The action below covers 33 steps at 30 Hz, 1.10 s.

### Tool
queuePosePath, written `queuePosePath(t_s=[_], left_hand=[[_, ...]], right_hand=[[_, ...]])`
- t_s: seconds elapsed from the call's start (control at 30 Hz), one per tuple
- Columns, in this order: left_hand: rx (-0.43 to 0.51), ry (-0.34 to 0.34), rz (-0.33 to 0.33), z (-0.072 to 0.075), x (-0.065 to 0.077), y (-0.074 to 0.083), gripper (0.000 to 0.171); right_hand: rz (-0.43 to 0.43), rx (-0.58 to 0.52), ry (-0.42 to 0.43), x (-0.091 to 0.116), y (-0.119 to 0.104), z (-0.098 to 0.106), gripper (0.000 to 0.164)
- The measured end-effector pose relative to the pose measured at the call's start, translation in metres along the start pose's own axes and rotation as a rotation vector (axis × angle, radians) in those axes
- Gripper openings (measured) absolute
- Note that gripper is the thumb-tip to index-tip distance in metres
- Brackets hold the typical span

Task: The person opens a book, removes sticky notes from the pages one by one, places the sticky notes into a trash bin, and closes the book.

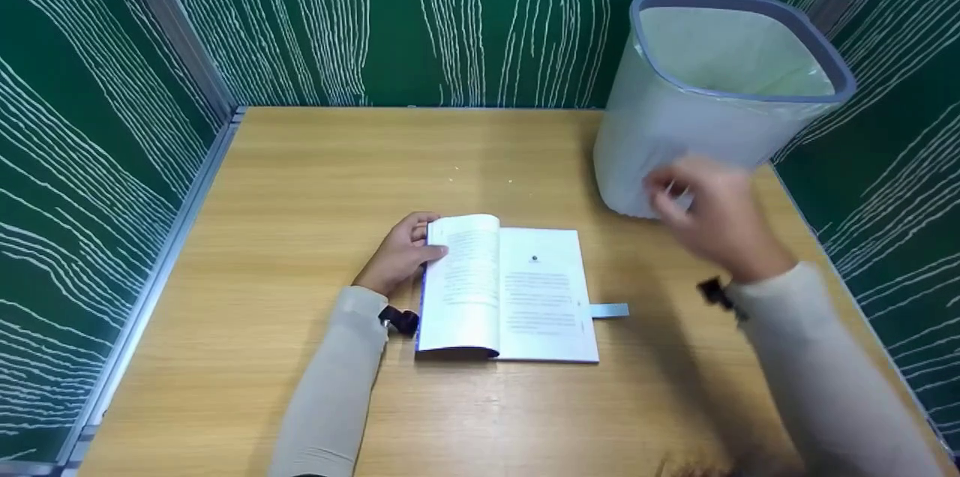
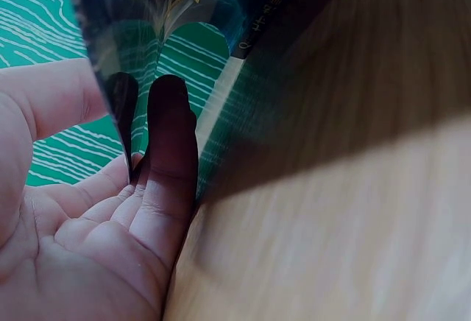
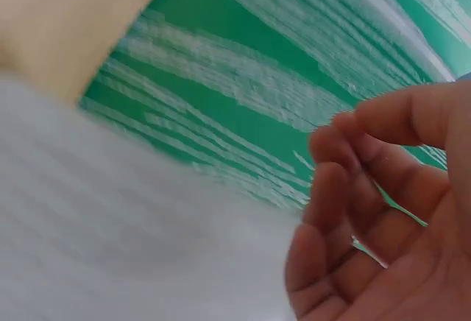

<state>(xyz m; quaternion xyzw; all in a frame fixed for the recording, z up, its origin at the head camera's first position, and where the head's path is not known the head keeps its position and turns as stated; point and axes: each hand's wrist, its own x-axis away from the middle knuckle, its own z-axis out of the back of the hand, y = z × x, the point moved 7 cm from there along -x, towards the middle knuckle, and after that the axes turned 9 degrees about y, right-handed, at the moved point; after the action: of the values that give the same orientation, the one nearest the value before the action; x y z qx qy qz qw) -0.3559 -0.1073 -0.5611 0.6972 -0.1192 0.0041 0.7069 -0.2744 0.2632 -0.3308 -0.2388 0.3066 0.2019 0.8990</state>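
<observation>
An open book (image 1: 538, 312) lies on the wooden table with a light blue strip (image 1: 610, 310) sticking out past its right edge. My left hand (image 1: 401, 256) grips the book's left side, thumb over the page. From the left wrist view, the left hand (image 2: 96, 218) has its fingers behind the dark glossy cover (image 2: 246, 4). Blurred in the head view, my right hand (image 1: 712, 214) hovers in front of the bin (image 1: 630, 132). Seen from the right wrist, the right hand (image 3: 383, 218) has curled fingers, thumb tip against the index finger; nothing shows between them.
The tall white bin has a grey-blue rim (image 1: 847, 83) and a liner bag (image 1: 735, 42), and stands at the table's back right. Several tiny white bits (image 1: 454, 178) lie beyond the book. Green walls (image 1: 420, 27) with white lines enclose the wooden table (image 1: 330, 154).
</observation>
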Motion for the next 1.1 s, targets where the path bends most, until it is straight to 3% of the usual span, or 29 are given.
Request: queuePosePath(t_s=[0.2,0.4,0.8,1.1], left_hand=[[0.017,-0.003,-0.004,-0.001,0.000,0.001,0.060],[0.018,-0.001,-0.001,-0.002,0.000,0.001,0.060],[-0.009,0.006,0.029,0.001,0.001,0.000,0.060],[0.015,-0.001,0.019,0.000,0.001,0.000,0.062]], right_hand=[[-0.119,-0.070,-0.221,0.056,0.005,-0.055,0.009],[-0.296,-0.096,-0.396,0.100,0.009,-0.091,0.009],[-0.405,-0.088,-0.447,0.136,0.021,-0.122,0.005],[-0.486,-0.194,-0.494,0.149,0.031,-0.131,0.011]])
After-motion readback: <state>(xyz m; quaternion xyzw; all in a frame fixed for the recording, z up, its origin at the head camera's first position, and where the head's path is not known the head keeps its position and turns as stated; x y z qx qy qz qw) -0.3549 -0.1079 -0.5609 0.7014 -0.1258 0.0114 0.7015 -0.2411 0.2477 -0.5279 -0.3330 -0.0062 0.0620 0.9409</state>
